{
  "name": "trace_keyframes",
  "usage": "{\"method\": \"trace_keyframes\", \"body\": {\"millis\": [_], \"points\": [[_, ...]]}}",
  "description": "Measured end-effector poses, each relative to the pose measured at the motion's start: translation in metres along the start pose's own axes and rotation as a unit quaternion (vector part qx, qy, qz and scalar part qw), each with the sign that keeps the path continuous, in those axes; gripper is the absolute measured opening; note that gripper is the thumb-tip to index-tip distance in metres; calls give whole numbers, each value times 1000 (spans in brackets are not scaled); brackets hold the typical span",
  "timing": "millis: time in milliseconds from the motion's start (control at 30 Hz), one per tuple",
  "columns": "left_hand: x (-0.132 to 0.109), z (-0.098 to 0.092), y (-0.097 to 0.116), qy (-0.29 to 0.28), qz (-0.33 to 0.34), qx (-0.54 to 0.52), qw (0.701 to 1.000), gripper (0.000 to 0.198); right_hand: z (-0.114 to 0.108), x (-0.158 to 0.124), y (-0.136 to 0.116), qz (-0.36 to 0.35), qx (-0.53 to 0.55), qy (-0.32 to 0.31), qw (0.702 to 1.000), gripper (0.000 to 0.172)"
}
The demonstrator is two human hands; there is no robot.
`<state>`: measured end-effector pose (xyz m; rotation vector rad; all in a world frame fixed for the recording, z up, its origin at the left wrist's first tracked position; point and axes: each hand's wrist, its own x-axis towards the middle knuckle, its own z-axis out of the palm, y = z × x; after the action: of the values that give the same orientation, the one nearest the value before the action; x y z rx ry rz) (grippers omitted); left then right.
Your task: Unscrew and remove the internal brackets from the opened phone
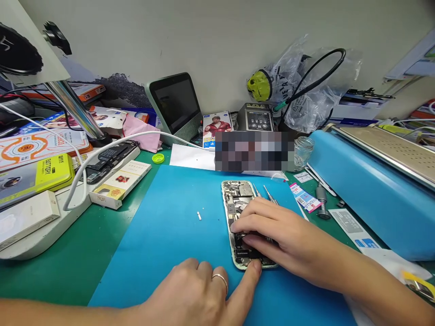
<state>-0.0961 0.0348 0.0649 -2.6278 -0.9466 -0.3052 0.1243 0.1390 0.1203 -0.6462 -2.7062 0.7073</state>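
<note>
An opened phone (233,209), its circuit boards and parts exposed inside a pale green frame, lies face up on the blue mat (163,235). My left hand (193,290), wearing a ring, has its fingers curled and one digit pressed on the phone's bottom edge. Over the phone's middle, my right hand (282,231) bends thumb and fingertips together inside the frame. Whatever they pinch is hidden. Thin screwdrivers (267,190) lie beyond the right hand, partly covered by it. A small metal bracket (199,216) rests on the mat left of the phone.
At left, a microscope stand base (57,226) carries boxes and another phone. A white cable (118,138) arches across. A smart display (175,104) stands at the back near a glass jar (303,153). A blue machine (367,194) borders the right side.
</note>
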Motion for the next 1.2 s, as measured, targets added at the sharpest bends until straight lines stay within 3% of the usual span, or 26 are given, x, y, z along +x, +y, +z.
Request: {"method": "trace_keyframes", "body": {"millis": [167,300,467,633,833,1200], "points": [[1,0,1,5,-11,-2,1000,67,-2,1,1,1,7,29,1000,22],[3,-1,3,25,-31,-2,999,67,-2,4,1,-22,-8,89,996,26],[7,-4,5,36,-63,-13,997,69,12,13,-15,-56,-36,153,986,29],[11,-2,5,57,-56,-21,997,58,30,19,-31,-72,-111,116,984,25],[14,4,9,116,-100,8,988,66,34,27,-23,-132,-187,164,960,21],[15,-2,7,110,-103,-9,989,67,28,28,-20,-132,-124,109,977,23]]}}
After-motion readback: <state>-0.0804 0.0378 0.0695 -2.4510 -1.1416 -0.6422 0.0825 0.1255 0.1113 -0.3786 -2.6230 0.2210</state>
